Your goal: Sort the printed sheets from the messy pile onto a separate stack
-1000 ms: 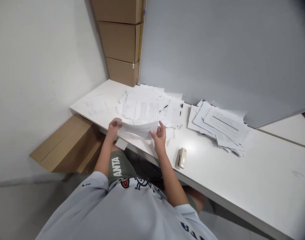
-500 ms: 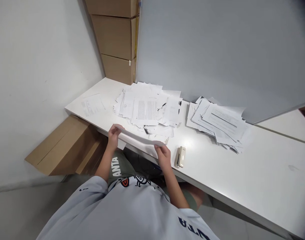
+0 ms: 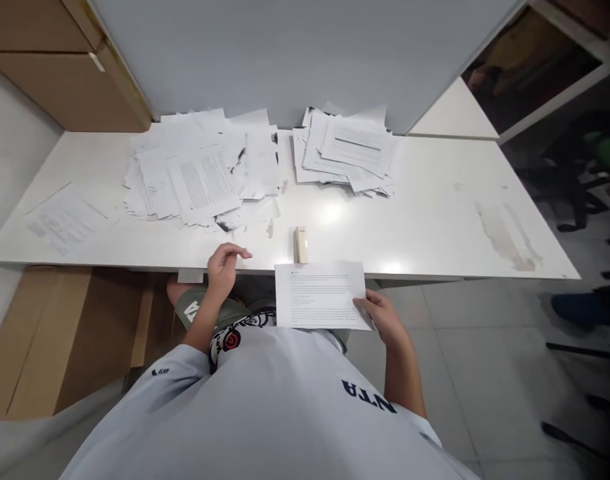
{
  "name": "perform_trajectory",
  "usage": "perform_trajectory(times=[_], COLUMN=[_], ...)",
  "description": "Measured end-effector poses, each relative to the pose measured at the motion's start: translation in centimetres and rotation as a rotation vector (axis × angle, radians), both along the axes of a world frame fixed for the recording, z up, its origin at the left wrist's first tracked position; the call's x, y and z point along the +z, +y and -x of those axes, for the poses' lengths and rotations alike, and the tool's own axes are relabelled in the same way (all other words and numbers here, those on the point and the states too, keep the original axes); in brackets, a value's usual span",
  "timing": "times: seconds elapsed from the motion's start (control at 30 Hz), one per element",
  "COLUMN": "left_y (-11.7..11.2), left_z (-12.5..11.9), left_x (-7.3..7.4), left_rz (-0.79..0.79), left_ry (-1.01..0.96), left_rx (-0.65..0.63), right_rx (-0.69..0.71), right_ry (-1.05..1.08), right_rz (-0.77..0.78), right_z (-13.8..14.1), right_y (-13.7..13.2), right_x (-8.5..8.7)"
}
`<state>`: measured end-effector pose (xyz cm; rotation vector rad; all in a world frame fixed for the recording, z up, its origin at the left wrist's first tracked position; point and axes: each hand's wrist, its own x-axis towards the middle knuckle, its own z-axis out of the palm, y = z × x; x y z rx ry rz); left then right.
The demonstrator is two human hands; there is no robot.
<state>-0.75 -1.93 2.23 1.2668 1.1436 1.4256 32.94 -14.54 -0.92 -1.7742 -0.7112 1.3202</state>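
Observation:
My right hand (image 3: pixel 382 319) grips a printed sheet of paper (image 3: pixel 319 295) by its right edge, holding it flat over my lap just off the front edge of the white table (image 3: pixel 435 220). My left hand (image 3: pixel 223 264) hovers at the table's front edge with fingers loosely curled and nothing in them. A small beige stapler (image 3: pixel 300 244) lies on the table just above the held sheet. A messy pile of papers (image 3: pixel 205 173) is spread at the back left, and a second pile of papers (image 3: pixel 347 150) sits at the back centre.
A single sheet (image 3: pixel 65 217) lies at the table's far left. Cardboard boxes (image 3: pixel 59 67) stand at the back left corner and another cardboard box (image 3: pixel 45 333) under the table's left side. A grey partition (image 3: pixel 285 53) backs the table. Chair legs (image 3: pixel 579 200) stand on the tiled floor at right.
My left hand let go of the sheet, which my right hand carried off to the right and down. The view swung right and squared up to the table.

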Motion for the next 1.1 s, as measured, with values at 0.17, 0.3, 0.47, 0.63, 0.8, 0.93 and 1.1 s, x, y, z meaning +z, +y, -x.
perform_trajectory(times=[0.17, 0.3, 0.47, 0.63, 0.8, 0.93, 1.1], left_y=[2.2, 3.7, 3.7, 3.3, 3.1, 2.9, 2.7], left_z=[-6.2, -9.4, -9.8, -9.4, -9.2, -8.7, -8.6], left_x=[1.0, -0.3, -2.1, -2.6, -2.2, -2.2, -2.2], left_rz=[-0.061, -0.286, -0.382, -0.405, -0.395, -0.409, -0.355], left_ry=[0.276, 0.685, 0.884, 0.854, 0.891, 0.889, 0.889], left_rx=[-0.477, -0.789, -0.839, -0.8, -0.792, -0.803, -0.784], right_rx=[-0.163, -0.197, -0.135, 0.002, -0.08, -0.508, -0.447], right_ry=[0.073, 0.09, 0.098, 0.063, -0.183, -0.287, -0.174], right_rz=[-0.032, -0.058, -0.091, -0.087, -0.131, -0.423, -0.576], right_z=[-2.1, -3.0, -3.3, -4.2, -9.2, -12.7, -12.7], right_y=[-0.6, -0.3, -0.1, 0.1, -1.2, 1.5, 15.7], right_x=[-0.2, -0.4, -0.6, 0.5, 3.0, 5.1, 6.9])
